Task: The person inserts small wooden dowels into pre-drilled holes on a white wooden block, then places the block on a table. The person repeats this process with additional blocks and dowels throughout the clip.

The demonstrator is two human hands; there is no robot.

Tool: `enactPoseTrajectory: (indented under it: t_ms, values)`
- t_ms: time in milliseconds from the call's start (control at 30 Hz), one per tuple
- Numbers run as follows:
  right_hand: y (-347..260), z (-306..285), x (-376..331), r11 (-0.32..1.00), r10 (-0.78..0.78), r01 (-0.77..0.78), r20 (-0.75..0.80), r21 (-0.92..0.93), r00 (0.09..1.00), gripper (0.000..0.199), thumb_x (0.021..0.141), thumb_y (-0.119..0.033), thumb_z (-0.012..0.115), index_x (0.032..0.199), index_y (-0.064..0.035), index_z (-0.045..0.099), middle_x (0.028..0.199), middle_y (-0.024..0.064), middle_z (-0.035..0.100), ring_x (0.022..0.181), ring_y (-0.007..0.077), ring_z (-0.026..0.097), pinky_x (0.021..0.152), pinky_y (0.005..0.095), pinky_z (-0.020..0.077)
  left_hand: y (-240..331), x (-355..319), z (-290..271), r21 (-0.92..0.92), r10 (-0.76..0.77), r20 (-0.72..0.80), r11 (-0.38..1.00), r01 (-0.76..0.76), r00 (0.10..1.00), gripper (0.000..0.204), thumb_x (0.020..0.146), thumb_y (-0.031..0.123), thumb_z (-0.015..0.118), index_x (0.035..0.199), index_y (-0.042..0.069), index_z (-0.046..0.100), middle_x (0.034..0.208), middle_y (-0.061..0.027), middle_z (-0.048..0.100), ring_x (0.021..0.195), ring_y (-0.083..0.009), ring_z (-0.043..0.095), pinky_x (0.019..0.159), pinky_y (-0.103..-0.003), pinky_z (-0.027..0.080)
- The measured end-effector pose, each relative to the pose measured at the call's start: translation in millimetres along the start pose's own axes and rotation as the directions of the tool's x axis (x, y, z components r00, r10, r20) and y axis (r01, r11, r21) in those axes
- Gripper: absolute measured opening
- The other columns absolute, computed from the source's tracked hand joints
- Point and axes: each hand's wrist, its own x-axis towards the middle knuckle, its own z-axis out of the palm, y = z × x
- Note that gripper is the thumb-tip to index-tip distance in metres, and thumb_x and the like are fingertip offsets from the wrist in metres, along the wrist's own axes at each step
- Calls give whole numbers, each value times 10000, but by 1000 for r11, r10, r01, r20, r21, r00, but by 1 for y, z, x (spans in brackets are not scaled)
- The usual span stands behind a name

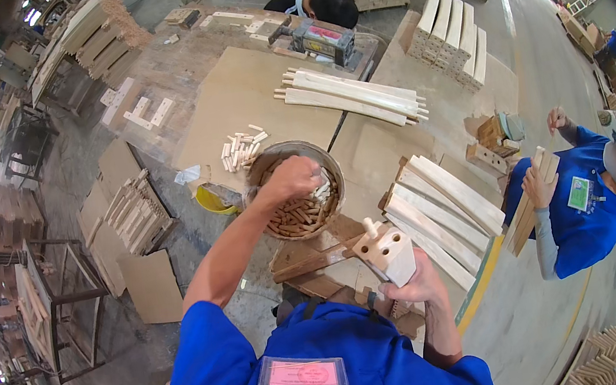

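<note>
My left hand (294, 179) is over a round tub (341, 188) filled with wooden dowels (300, 217). Its fingers are curled closed, and what they hold, if anything, is hidden. A small whitish thing (321, 188) shows just beside those fingers. Lower down, my right hand (417, 281) grips a pale wooden furniture part (394, 255), its end face turned up. That end has several drilled holes, and one dowel (370, 226) stands upright in it. A wooden bar (314, 262) lies beside this part, near my body.
Loose dowels (240, 149) lie behind the tub, a yellow container (213, 199) at its left. Wooden slats (437, 214) lie to the right; a doweled bundle (350, 96) lies farther back, near a radio-like box (324, 42). At right, a co-worker (576, 194) holds wooden pieces; another person's head (333, 9) shows behind.
</note>
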Motion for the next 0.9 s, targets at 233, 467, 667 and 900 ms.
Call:
enactPoseTrajectory:
  t_ms: [233,467,667,900]
  values:
    - [-10,15,-6,988,-154,149,-212,-38,965,480,682,-91,811,1138,-17,681,985,63,705,894,172,681,817,337,539,-18,9,41,-34,122,-115,991,-127,986,243,796,228,690,905,12,720,902,-232,705,822,-432,670,793,-489,557]
    - [1,19,-14,992,-106,119,-252,36,962,408,723,-105,798,1106,-20,685,942,43,706,872,144,672,798,327,541,134,-120,-46,-975,5,-175,141,-174,985,121,1020,101,586,1123,42,612,808,6,604,659,-56,565,518,-224,467]
    - [7,22,2,989,-140,132,-137,-65,981,415,684,-123,816,1064,-8,697,889,70,710,793,170,684,748,335,539,152,-162,-42,-843,-32,-334,457,-283,942,98,1011,123,665,1067,66,609,806,60,537,686,5,463,595,-177,349]
    - [3,23,8,988,-101,88,-100,-125,990,504,662,-136,817,1140,-25,704,898,93,714,794,207,703,753,344,542,135,-161,-36,-809,96,-319,490,-324,943,139,1006,140,679,1090,29,684,848,32,634,749,-53,557,674,-245,459]
